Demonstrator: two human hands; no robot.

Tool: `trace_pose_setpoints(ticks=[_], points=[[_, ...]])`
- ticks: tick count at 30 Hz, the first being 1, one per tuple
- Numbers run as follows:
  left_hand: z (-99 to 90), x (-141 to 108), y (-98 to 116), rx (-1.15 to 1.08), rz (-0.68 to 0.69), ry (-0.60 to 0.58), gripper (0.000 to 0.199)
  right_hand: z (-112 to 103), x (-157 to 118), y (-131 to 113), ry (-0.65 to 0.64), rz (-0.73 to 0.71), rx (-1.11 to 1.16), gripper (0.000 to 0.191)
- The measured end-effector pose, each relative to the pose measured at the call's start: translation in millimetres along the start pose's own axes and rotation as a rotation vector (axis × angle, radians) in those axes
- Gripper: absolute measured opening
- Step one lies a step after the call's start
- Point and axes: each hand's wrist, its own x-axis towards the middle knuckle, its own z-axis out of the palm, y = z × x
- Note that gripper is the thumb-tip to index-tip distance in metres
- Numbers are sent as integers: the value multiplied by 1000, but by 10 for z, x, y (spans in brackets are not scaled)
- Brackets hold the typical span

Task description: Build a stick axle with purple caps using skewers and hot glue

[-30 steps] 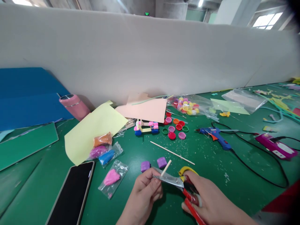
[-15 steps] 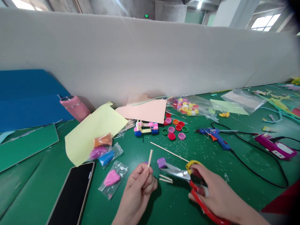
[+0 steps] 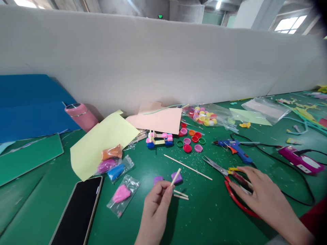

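White partition runs behind a green counter, with a ceiling light and windows beyond it. At the far left a blue board leans against the partition, and a green board lies in front of it. Next come a tilted pink flask and a dark-screened phone lying nearer the front edge. Pale yellow paper spreads beside them, with orange, purple and blue packets on and against its lower corner; a pink packet lies just in front.

Left of centre, the left hand pinches a short stick between thumb and fingers, its free end pointing up and to the right. Behind it sit two purple blocks; two cut stick pieces lie just right of the hand. Farther back are pink paper and a small pink-and-blue model. A long thin stick slants across the middle, in front of a cluster of colourful caps and a clear bag.

Scissors lie with blades slightly parted, pointing away to the left. The right hand is loosely spread over their handles; whether it bears on them cannot be told. Behind are a blue glue gun and, rightmost, a magenta power strip.
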Motion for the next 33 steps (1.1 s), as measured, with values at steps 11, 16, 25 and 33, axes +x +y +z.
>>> trace_pose_setpoints(ticks=[11,16,25,33], points=[[23,31,-130,966,776,-123,25,-80,187,-1187,-241,-534,370,20],[-20,48,-159,1114,844,28,22,1,307,-1196,-266,-616,325,25],[-55,11,-131,1197,720,-35,23,84,359,-1238,-256,-687,310,33],[-58,17,-132,1198,718,-37,26,97,363,-1256,-261,-662,335,37]])
